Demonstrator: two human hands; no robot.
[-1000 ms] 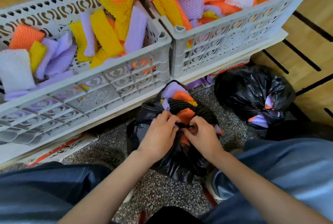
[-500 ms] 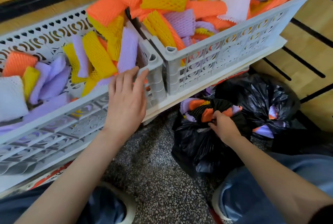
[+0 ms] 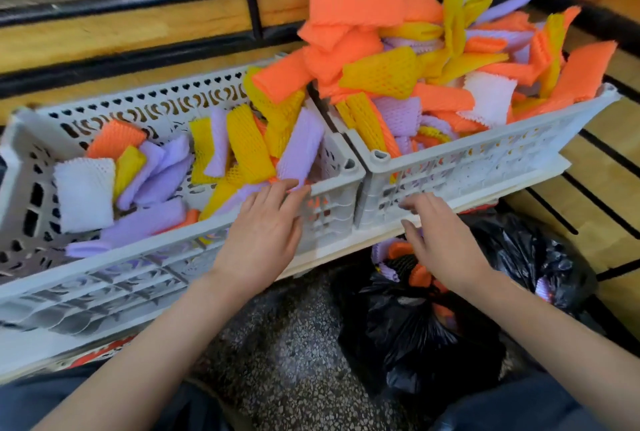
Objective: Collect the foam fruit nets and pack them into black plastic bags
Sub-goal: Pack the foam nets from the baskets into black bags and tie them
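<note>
We are done tying the black bag (image 3: 415, 326), and it is now sitting on the floor (image 3: 287, 344) just beside the second bag (image 3: 540, 257), to the right of where we were knotting it. Our right hand (image 3: 443, 243), gripping the bag's top half a second ago, is letting go and lifting with fingers spread in front of the right crate (image 3: 467, 167). Our left hand (image 3: 263, 236) is reaching farther over the near rim of the left crate (image 3: 173, 250), fingertips arriving at a purple net (image 3: 301, 150).
</note>
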